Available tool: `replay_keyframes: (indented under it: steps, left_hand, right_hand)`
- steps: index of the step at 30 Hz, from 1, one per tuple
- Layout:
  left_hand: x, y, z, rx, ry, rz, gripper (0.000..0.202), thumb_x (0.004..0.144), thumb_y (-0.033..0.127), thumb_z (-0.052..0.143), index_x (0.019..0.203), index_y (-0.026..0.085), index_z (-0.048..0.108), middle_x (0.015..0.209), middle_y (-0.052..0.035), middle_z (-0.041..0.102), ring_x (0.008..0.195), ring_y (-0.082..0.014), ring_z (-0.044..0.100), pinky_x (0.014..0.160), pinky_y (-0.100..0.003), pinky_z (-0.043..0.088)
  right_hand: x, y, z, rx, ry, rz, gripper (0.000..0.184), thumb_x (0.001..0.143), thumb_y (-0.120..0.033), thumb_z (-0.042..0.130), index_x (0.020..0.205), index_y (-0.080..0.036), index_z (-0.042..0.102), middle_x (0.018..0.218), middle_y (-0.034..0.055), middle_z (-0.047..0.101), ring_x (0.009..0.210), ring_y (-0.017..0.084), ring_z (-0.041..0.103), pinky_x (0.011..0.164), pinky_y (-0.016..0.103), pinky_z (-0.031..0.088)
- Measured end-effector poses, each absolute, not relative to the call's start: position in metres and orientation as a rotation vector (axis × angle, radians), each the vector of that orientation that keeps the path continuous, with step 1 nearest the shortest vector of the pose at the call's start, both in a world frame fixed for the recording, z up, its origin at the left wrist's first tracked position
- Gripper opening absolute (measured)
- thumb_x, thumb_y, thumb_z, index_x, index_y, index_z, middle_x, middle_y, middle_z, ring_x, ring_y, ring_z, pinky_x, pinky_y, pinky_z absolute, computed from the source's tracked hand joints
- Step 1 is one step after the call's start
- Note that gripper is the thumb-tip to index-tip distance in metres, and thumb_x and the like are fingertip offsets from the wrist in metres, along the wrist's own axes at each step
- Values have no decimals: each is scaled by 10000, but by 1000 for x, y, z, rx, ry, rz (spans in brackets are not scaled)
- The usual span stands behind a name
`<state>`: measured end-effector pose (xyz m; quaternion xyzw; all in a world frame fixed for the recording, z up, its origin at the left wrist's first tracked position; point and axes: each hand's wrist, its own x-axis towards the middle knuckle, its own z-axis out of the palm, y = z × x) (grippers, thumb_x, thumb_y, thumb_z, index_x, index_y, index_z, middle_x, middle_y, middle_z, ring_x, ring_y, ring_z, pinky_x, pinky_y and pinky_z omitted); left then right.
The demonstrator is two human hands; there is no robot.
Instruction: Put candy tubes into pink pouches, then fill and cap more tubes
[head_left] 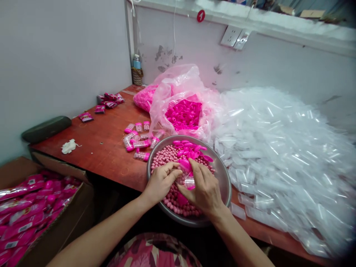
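A round metal bowl (224, 174) sits at the table's near edge, filled with small pink candy balls (164, 155) and several bright pink caps (189, 147) at its far side. Both my hands are inside the bowl. My right hand (203, 191) pinches a small clear tube (187, 171) with a pink cap end. My left hand (162, 181) has its fingers curled, fingertips meeting the tube's mouth; whether it holds candy balls is hidden.
A heap of clear plastic tubes (280, 155) covers the table's right side. An open bag of pink caps (184, 113) stands behind the bowl. Filled pink-capped tubes (137, 139) lie left of it. A cardboard box of pink packets (30, 207) sits lower left.
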<state>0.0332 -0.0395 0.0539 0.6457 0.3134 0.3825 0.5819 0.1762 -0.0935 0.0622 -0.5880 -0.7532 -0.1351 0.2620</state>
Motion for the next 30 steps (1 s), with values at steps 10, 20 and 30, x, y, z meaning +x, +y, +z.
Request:
replay_keyframes:
  steps: [10, 20, 30]
  left_hand:
    - [13, 29, 73, 1182, 808, 1229, 263, 681, 310, 661, 872, 130, 640, 771, -34, 647, 673, -140, 591, 666, -260, 486]
    - [-1, 44, 74, 1044, 806, 1254, 273, 601, 298, 723, 768, 110, 617, 677, -8, 616, 574, -114, 569, 576, -237, 483]
    - [36, -21, 72, 1276, 682, 945, 199, 732, 273, 619, 861, 126, 655, 830, -40, 646, 778, -161, 571, 731, -259, 438]
  right_hand:
    - [218, -99, 79, -1637, -2125, 169, 378, 833, -304, 523, 1191, -200, 460, 1112, 101, 577, 1019, 224, 549, 860, 383, 456]
    - [213, -118, 79, -1571, -2296, 362, 501, 790, -313, 590, 1257, -231, 427, 1216, 95, 521, 1109, 224, 502, 919, 373, 435]
    - [181, -82, 96, -1568, -2100, -208, 889, 739, -419, 617, 1397, -115, 102, 1364, 182, 341, 1255, 292, 323, 985, 455, 360]
